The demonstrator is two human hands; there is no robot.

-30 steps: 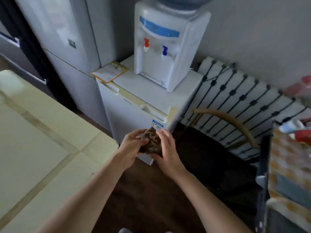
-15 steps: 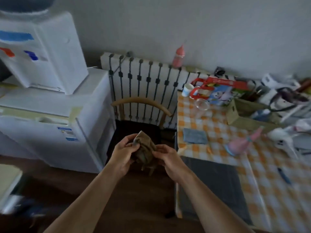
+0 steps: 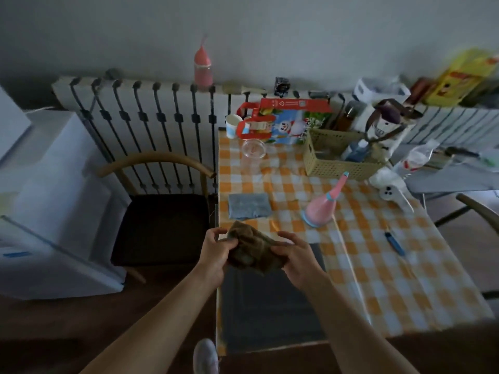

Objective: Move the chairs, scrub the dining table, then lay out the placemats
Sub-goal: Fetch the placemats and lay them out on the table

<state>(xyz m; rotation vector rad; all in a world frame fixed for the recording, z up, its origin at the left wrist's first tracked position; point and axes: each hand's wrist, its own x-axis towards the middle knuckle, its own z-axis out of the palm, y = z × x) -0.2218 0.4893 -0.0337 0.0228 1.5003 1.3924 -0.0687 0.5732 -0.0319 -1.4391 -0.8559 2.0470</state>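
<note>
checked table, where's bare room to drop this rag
Free: the near right checked cloth, between the pen and the front edge, and the dark mat at the near left. Crowded at the back: basket, box, paper cup.

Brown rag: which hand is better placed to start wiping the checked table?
Probably right. Both hands grip the rag; the right hand is over the table, the left hand at its edge near the chair.

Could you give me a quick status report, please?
Left hand, right hand grip brown cloth. Checked table cluttered: basket, pink cone, grey cloth.
</note>
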